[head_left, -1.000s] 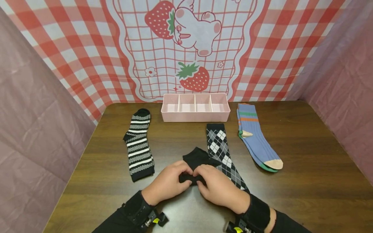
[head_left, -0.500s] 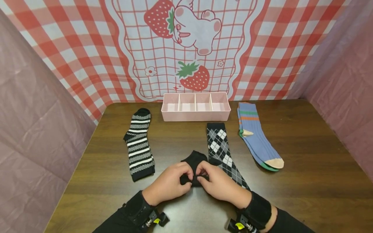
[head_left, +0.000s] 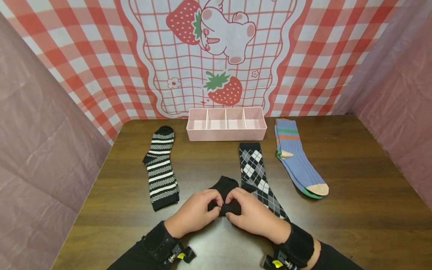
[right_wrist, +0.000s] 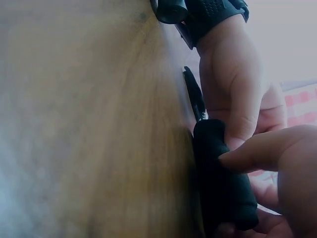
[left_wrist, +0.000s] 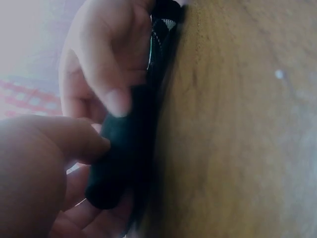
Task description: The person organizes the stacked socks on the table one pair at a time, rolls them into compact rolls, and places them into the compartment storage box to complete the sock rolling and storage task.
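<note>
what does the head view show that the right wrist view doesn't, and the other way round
Only the head view shows the pink divided tray, the argyle sock and the blue socks.

Only the right wrist view shows the black sock from the side, with the rounded end of its roll.

Both show the left hand and right hand holding the black sock, plus the wooden table and red checked cloth.

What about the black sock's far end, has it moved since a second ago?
Yes, slightly: judged against the pink tray, the far end of the black sock now lies farther back from it and a little left.
</note>
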Demonstrator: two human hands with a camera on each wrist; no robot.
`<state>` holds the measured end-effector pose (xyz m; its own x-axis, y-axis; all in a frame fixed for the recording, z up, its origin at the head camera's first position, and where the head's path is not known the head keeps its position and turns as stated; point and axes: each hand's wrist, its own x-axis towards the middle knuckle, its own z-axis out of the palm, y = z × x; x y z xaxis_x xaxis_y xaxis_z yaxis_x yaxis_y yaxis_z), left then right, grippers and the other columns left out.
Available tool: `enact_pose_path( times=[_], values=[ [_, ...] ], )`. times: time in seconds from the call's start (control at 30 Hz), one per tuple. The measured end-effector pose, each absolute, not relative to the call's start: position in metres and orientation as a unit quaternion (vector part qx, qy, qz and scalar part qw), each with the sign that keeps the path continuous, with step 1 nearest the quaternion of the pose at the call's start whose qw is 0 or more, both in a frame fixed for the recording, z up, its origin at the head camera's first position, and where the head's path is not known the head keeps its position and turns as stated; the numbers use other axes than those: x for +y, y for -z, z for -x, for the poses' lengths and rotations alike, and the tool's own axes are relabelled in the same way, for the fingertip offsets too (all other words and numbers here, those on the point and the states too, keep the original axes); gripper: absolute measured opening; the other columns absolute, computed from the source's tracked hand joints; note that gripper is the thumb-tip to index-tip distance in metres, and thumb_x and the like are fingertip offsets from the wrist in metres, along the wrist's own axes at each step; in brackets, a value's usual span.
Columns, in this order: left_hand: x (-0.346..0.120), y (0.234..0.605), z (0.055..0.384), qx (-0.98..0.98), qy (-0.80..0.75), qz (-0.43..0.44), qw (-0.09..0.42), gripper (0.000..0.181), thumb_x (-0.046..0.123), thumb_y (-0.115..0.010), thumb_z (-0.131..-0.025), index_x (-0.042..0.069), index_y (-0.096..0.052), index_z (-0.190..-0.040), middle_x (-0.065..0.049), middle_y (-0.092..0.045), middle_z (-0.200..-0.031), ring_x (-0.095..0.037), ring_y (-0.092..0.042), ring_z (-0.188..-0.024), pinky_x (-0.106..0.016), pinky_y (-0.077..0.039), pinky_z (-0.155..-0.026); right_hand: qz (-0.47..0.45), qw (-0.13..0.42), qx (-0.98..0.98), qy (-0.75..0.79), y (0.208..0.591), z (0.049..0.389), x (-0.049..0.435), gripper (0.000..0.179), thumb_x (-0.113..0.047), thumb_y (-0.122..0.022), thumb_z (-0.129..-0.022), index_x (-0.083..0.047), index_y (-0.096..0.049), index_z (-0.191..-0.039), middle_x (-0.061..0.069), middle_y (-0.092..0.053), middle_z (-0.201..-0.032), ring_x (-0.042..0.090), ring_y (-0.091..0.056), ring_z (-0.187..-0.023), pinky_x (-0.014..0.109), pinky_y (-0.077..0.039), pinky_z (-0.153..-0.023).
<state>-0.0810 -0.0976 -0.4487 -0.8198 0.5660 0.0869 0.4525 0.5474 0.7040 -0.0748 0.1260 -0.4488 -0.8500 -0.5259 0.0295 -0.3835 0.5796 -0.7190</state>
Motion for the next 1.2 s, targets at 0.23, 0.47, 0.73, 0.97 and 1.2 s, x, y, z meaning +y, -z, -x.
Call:
enact_pose_path(
  times=[0.23, 0.47, 0.73, 0.97, 1.2],
  values=[
    [-0.0974, 0.4502, 0.0817, 0.875, -0.385, -0.28, 0.084, 0.02, 0.003, -0.066, -0.093, 0.023, -0.061, -0.092, 0.009, -0.061, -0.09, -0.008, -0.056, -0.081, -0.03, -0.049, -0.077, 0.285, 0.062, 0.894, 0.34, 0.4473, 0.0716, 0.1249, 0.028, -0.017, -0.082, -0.087, -0.018, -0.063, -0.107, -0.007, -0.056, -0.107, 0.012, -0.058, -0.101, 0.039, -0.052, -0.092],
    [-0.0974, 0.4503, 0.0828, 0.875, -0.394, -0.266, 0.094, 0.018, 0.004, -0.065, -0.093, 0.022, -0.063, -0.095, 0.007, -0.062, -0.093, -0.009, -0.057, -0.082, -0.029, -0.05, -0.076, 0.311, 0.032, 0.905, 0.289, 0.446, 0.071, 0.1243, 0.028, -0.018, -0.083, -0.084, -0.016, -0.065, -0.106, -0.006, -0.056, -0.106, 0.012, -0.055, -0.1, 0.036, -0.053, -0.087],
    [-0.0958, 0.4499, 0.0803, 0.872, -0.409, -0.258, 0.082, 0.015, 0.006, -0.067, -0.094, 0.018, -0.073, -0.101, 0.007, -0.066, -0.101, -0.007, -0.061, -0.09, -0.03, -0.052, -0.081, 0.322, 0.022, 0.907, 0.271, 0.4455, 0.0713, 0.1249, 0.025, -0.02, -0.082, -0.086, -0.017, -0.067, -0.106, -0.006, -0.057, -0.105, 0.012, -0.055, -0.099, 0.035, -0.052, -0.086],
    [-0.0963, 0.4485, 0.0792, 0.875, -0.403, -0.267, 0.038, 0.016, 0.004, -0.071, -0.091, 0.018, -0.075, -0.098, 0.009, -0.067, -0.104, -0.007, -0.062, -0.095, -0.032, -0.053, -0.086, 0.324, 0.01, 0.907, 0.268, 0.4473, 0.0718, 0.1249, 0.02, -0.021, -0.079, -0.09, -0.016, -0.07, -0.107, -0.006, -0.059, -0.105, 0.012, -0.054, -0.099, 0.035, -0.051, -0.085],
    [-0.097, 0.4474, 0.0794, 0.873, -0.396, -0.283, 0.019, 0.014, 0.009, -0.077, -0.088, 0.018, -0.076, -0.099, 0.009, -0.069, -0.106, -0.011, -0.064, -0.105, -0.038, -0.052, -0.096, 0.309, 0.037, 0.907, 0.283, 0.4478, 0.0716, 0.1248, 0.014, -0.02, -0.073, -0.097, -0.015, -0.07, -0.11, -0.006, -0.058, -0.107, 0.012, -0.054, -0.102, 0.037, -0.051, -0.087]
  ],
)
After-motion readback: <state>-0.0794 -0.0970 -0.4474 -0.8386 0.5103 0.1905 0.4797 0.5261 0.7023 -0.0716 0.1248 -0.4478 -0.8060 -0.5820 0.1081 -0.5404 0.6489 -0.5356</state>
